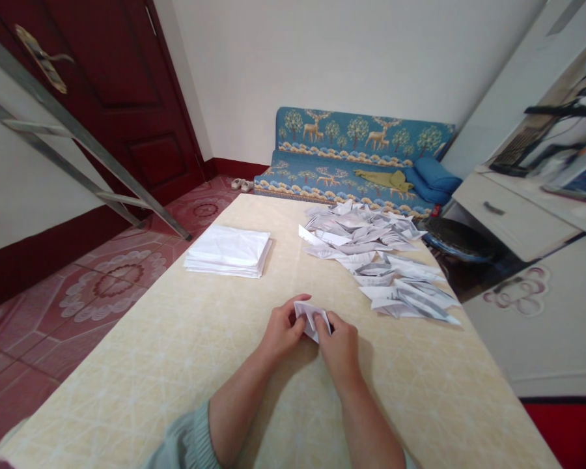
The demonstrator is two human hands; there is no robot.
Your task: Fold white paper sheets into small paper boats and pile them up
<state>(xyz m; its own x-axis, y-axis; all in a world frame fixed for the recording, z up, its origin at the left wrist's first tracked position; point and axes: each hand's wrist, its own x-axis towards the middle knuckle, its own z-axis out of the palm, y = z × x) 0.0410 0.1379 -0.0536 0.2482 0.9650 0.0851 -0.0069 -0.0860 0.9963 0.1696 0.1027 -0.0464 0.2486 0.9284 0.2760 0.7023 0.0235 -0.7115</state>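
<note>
Between my two hands is a small piece of folded white paper (pixel 305 309), held just above the table near its middle. My left hand (pixel 284 327) grips its left side, with the thumb on the near face. On the right side, my right hand (pixel 340 342) pinches it, thumb pressed on the paper and fingers behind. Beyond my hands to the left lies a neat stack of white paper sheets (pixel 228 249). Farther off to the right spreads a loose heap of folded paper pieces (pixel 366 231), some with printing on them.
A cream patterned cloth covers the table (pixel 176 365). Past its far edge stands a blue sofa (pixel 342 166) with deer on its cover. A metal ladder (pixel 85 133) leans at the left by a dark red door (pixel 122 71). A white drawer cabinet (pixel 515 215) stands on the right.
</note>
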